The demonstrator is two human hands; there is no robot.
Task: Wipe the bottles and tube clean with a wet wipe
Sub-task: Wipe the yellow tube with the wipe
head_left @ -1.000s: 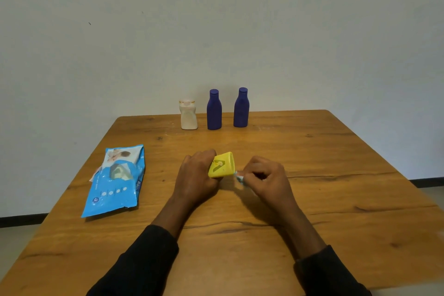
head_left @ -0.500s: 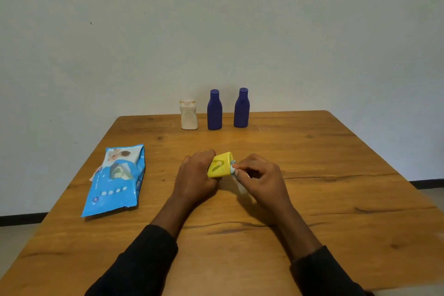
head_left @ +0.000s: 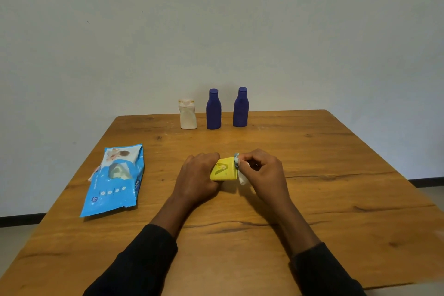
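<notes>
My left hand [head_left: 197,178] grips a yellow tube [head_left: 224,169] low over the middle of the wooden table [head_left: 336,199]; its flat end points right. Pinched in my right hand [head_left: 264,170] is a white wet wipe [head_left: 242,176], pressed against that flat end. At the table's far edge stand a small white bottle [head_left: 188,114] and two dark blue bottles [head_left: 213,109] [head_left: 240,107] in a row, upright and apart from my hands.
A blue pack of wet wipes [head_left: 115,179] lies flat on the left side of the table, its flap partly lifted. A plain wall rises right behind the table's far edge.
My right hand with the wipe has moved left and up onto the tube's flat end. My left hand has kept the tube in place.
</notes>
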